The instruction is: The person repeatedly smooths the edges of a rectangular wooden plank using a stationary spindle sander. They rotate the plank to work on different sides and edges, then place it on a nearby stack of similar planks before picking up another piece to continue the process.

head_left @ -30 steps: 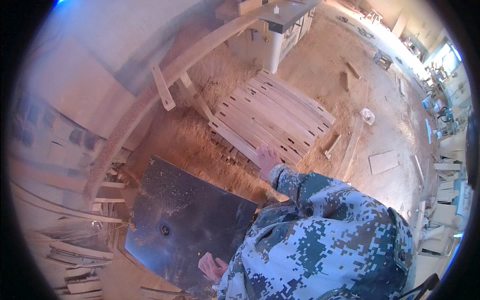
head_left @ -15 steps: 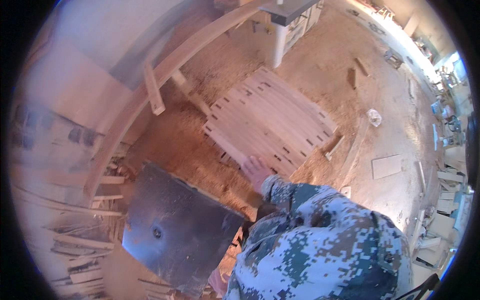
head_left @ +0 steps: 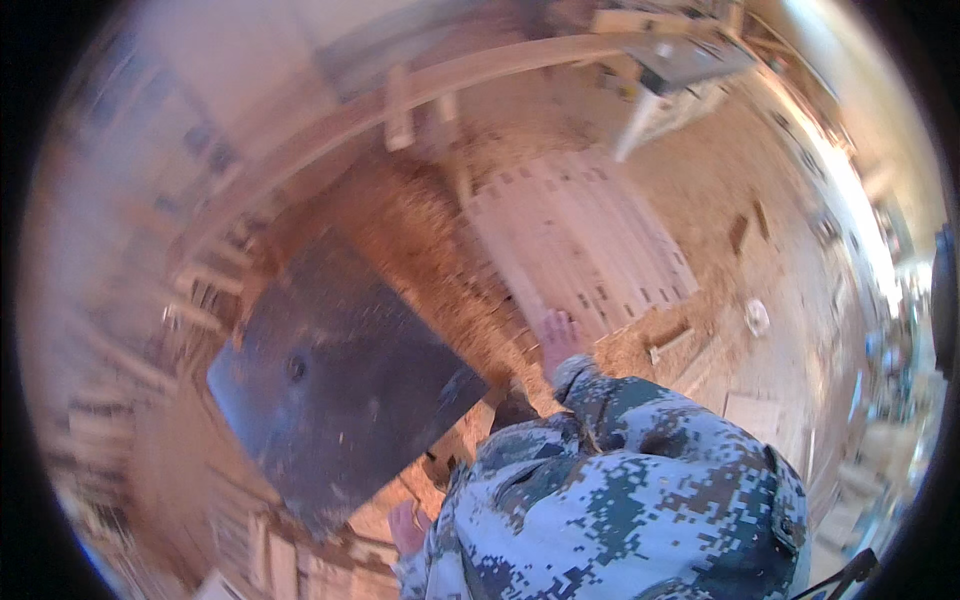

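My right hand [head_left: 560, 337] reaches forward and lies flat, fingers spread, on the near edge of a row of pale wooden slats [head_left: 575, 235]. The slats lie side by side like a panel and have dark slots near their ends. My left hand [head_left: 408, 527] hangs low at the left of my body, beside the near corner of a dark metal machine table [head_left: 350, 370]. Its fingers look apart, with nothing visible in them, though the view is blurred. A round fitting [head_left: 297, 368] sits in the table's surface.
Sawdust [head_left: 420, 225] covers the floor around the slats. A long curved-looking beam [head_left: 330, 135] runs behind, with a short wooden block [head_left: 398, 110] against it. A grey-topped stand [head_left: 690, 65] is at the far right. Wood offcuts [head_left: 110, 440] are heaped at the left.
My view has swung, so the slats and dark table appear shifted and turned. My right hand still rests on the slats' near edge; my left stays low near the table.
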The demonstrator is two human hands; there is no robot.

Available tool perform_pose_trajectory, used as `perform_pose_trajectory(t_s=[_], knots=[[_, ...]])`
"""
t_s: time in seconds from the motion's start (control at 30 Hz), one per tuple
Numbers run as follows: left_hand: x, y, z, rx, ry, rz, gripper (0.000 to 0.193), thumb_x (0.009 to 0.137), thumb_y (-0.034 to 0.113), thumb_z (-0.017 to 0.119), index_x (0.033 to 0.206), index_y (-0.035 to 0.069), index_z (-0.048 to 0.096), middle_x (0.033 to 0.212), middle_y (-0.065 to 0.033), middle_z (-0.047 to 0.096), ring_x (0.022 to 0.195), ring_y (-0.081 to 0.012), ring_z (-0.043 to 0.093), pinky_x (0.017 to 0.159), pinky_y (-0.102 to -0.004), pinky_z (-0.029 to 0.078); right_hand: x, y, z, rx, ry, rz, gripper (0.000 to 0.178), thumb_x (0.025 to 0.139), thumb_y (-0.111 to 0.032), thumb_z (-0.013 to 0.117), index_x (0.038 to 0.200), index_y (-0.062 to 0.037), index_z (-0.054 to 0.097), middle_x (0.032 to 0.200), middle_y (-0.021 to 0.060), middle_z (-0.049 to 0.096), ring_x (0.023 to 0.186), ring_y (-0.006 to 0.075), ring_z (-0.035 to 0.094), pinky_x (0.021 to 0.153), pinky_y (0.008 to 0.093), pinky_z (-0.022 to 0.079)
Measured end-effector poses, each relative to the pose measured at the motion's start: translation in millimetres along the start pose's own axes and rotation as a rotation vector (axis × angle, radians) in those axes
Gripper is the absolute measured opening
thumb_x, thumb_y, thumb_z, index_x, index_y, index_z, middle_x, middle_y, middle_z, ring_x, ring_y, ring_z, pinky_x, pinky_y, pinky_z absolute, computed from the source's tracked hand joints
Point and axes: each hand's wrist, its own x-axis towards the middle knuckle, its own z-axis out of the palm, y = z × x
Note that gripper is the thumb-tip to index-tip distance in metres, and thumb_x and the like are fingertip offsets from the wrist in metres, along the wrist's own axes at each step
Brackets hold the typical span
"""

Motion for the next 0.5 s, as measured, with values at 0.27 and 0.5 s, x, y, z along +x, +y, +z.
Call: perform_pose_trajectory(t_s=[0.27, 0.5], knots=[[-42, -57, 54, -0.236, 0.186, -0.389, 0.037, 0.093, 0.018, 0.070, 0.128, 0.007, 0.071, 0.124, -0.0208, 0.071, 0.121, -0.0401, 0.063, 0.102, -0.0500, 0.053, 10, 25, -4, -0.113, -0.041, -0.248, 0.080, 0.086, -0.021, 0.069, 0.158, -0.0028, 0.039, 0.161, 0.0206, 0.038, 0.144, 0.0401, 0.036, 0.117, 0.0532, 0.031], [-160, -193, 72, -0.574, 0.679, -1.088, 0.031, 0.092, 0.018, 0.063, 0.118, 0.004, 0.073, 0.106, -0.0284, 0.073, 0.101, -0.0455, 0.071, 0.086, -0.0475, 0.058, 0, -55, -24, -0.187, -0.246, -0.390, 0.071, 0.088, -0.022, 0.072, 0.152, -0.0035, 0.049, 0.150, 0.0191, 0.051, 0.129, 0.0380, 0.050, 0.106, 0.0507, 0.043]])
